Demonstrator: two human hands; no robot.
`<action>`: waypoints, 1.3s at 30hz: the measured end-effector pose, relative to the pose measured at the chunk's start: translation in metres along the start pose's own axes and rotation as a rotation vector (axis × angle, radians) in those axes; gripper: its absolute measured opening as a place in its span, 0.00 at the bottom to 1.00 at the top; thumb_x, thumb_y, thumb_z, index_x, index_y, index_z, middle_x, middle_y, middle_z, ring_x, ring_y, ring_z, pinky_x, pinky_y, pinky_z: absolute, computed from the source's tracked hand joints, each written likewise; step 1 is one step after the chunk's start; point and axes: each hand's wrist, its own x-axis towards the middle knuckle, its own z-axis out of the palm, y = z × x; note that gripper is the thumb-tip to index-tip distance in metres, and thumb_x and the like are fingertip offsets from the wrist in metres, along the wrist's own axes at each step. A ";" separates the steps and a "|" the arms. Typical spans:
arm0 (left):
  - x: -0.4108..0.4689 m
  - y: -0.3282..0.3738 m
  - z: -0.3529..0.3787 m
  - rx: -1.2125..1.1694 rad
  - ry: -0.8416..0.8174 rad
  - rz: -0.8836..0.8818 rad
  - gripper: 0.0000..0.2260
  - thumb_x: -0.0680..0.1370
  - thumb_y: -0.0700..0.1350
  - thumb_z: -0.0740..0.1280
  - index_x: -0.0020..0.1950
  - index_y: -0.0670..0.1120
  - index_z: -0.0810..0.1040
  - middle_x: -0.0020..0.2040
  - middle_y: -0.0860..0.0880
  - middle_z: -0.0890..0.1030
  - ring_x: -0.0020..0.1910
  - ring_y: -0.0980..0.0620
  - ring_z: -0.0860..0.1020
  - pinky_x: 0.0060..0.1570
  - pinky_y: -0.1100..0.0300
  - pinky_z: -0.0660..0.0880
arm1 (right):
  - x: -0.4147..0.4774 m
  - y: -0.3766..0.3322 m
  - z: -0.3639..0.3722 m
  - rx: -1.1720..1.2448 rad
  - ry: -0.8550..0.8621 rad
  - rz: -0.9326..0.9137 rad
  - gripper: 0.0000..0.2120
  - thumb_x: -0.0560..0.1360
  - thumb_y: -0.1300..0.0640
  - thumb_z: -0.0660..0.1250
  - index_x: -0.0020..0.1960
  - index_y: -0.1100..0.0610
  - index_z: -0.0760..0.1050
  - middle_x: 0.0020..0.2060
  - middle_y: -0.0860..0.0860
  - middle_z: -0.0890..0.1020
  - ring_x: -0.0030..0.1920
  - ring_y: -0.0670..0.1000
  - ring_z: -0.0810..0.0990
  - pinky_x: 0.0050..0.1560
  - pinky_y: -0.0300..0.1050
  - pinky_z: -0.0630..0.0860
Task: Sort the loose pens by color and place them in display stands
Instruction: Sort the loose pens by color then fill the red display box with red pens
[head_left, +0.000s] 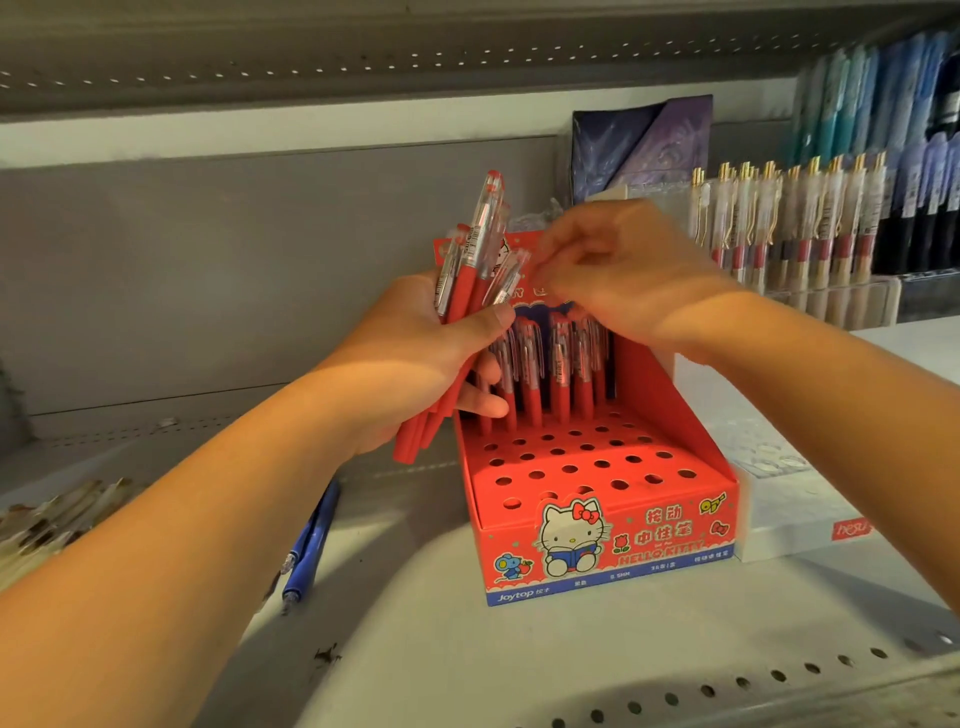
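Several pale pens (47, 519) lie heaped at the left edge of the shelf (519, 649), too blurred to count. Just right of them, near the front, two blue pens (311, 540) lie side by side.

The left hand (415, 358) grips a bunch of red pens (467, 296) upright above the shelf, just left of the stand (602, 483). At least four clear tops show; the fist hides the rest.

One red card stand sits mid-shelf. Its front reads "HELLO KITTY" and "Joytop", with Chinese characters beside a cat holding a book. About five standing pens (561, 364), also red, fill its back row, and rows of open round holes lie in front of them.

The right hand (613, 275) hovers over the stand's back, its fingers curled and its fingertips beside the bunch's tops. It is blurred, so I cannot tell whether it pinches a pen.

One white box (795, 519) is against the stand's right side, its red label unreadable. At the back stands one purple packet (644, 145). Right of it, some nine gold-clipped pens (789, 228) stand in a clear holder.
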 end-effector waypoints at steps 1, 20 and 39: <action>0.000 0.000 0.000 -0.008 -0.007 0.009 0.02 0.80 0.42 0.67 0.49 0.45 0.75 0.27 0.47 0.76 0.25 0.50 0.76 0.29 0.58 0.79 | -0.001 -0.003 0.002 0.166 -0.033 0.000 0.09 0.74 0.64 0.69 0.48 0.51 0.79 0.40 0.51 0.85 0.42 0.50 0.84 0.45 0.46 0.82; -0.004 0.005 0.001 -0.063 -0.009 -0.028 0.05 0.80 0.47 0.66 0.46 0.47 0.75 0.36 0.45 0.76 0.29 0.52 0.79 0.28 0.52 0.80 | -0.002 -0.009 0.002 0.745 0.116 0.076 0.06 0.77 0.66 0.67 0.53 0.60 0.74 0.42 0.56 0.84 0.40 0.57 0.86 0.41 0.52 0.83; -0.005 0.009 -0.003 0.064 0.120 -0.123 0.15 0.79 0.58 0.64 0.41 0.49 0.69 0.29 0.51 0.68 0.21 0.56 0.62 0.20 0.66 0.59 | 0.008 0.014 -0.016 -0.102 0.280 -0.045 0.05 0.75 0.59 0.71 0.50 0.52 0.78 0.41 0.47 0.81 0.39 0.47 0.82 0.40 0.39 0.81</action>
